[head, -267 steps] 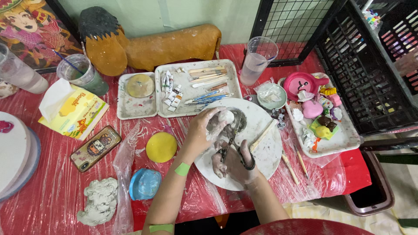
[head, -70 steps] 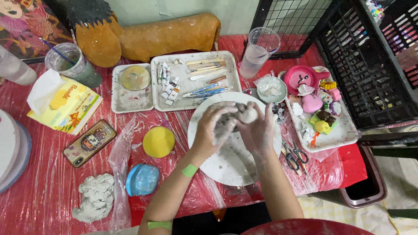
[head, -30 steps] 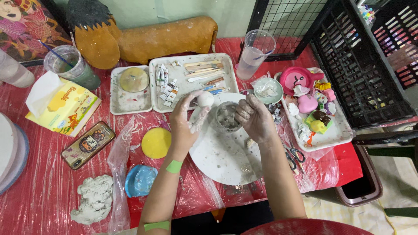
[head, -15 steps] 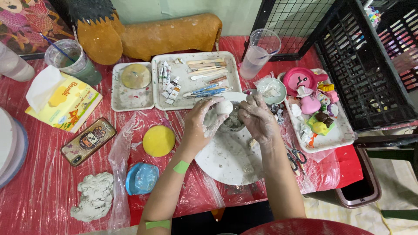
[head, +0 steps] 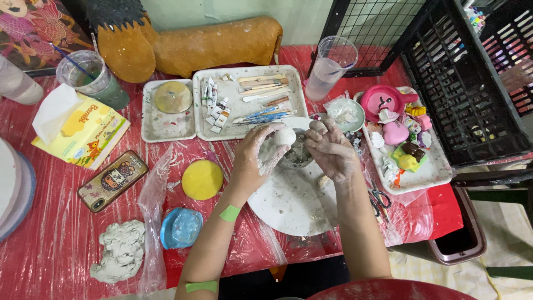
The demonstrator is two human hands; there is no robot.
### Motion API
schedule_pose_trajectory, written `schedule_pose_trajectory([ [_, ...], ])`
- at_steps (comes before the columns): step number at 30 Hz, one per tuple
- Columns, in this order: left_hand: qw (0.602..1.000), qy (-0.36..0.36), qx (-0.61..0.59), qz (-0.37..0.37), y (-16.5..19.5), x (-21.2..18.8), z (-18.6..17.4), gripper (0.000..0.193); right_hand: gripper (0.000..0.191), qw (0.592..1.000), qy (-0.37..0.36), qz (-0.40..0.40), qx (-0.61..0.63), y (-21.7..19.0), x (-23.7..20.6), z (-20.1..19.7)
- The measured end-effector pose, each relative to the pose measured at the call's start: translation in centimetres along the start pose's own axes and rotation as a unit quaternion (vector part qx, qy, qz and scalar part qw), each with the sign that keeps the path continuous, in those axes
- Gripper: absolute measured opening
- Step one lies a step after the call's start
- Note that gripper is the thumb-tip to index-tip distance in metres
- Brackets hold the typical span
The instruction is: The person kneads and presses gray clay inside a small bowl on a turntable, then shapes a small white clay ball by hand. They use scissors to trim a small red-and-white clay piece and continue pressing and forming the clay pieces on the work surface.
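Observation:
My left hand (head: 256, 161) is smeared with pale clay and pinches a small white clay ball (head: 285, 136) at its fingertips. My right hand (head: 332, 150) is closed around the far side of a small round bowl (head: 296, 155) holding grey clay slurry. Both hands hover over the top edge of a white round plate (head: 288, 205), which is dusted with clay. The ball sits just above the bowl's left rim.
A white tray (head: 244, 119) of paint tubes, brushes and modelling tools lies behind the plate. A clear cup (head: 332, 66), a pink bowl (head: 383, 103), a tray of small coloured figures (head: 413, 161), a yellow disc (head: 202, 179), a phone (head: 112, 180) and a grey clay lump (head: 119, 253) surround it.
Earlier both hands kneaded clay over the plate. Since a second ago my left hand has brought the white ball from the tray side down to the bowl, and my right hand has closed on the bowl.

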State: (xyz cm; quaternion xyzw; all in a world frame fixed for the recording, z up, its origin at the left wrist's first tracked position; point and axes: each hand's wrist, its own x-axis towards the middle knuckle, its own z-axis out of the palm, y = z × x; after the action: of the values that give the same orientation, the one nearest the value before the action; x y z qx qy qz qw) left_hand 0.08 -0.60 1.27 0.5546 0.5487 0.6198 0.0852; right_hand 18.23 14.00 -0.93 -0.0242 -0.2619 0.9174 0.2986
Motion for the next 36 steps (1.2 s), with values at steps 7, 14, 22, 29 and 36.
schedule_pose_trajectory([
  [7, 1.000, -0.006, -0.004, -0.010, 0.4, 0.0, 0.1, 0.043, 0.028, 0.971, 0.144, -0.051, -0.185, 0.4, -0.2, -3.6],
  [14, 0.988, 0.018, -0.141, -0.067, -0.4, -0.7, 2.1, 0.040, 0.021, 0.903, 0.135, -0.107, -0.394, 1.2, -0.3, -1.5],
  [22, 0.966, 0.062, 0.226, 0.106, 0.2, -1.1, 2.7, 0.044, 0.033, 0.859, 0.142, -0.094, -0.483, 2.8, -0.9, 2.1],
  [29, 0.991, 0.094, 0.093, -0.012, 0.2, 0.2, -1.3, 0.034, 0.017, 0.951, 0.225, -0.046, -0.208, 0.3, 0.6, 1.0],
  [36, 0.997, 0.046, 0.062, -0.009, 0.3, 0.2, -0.8, 0.030, 0.024, 0.991, 0.115, -0.033, -0.051, 0.6, -0.1, 1.5],
])
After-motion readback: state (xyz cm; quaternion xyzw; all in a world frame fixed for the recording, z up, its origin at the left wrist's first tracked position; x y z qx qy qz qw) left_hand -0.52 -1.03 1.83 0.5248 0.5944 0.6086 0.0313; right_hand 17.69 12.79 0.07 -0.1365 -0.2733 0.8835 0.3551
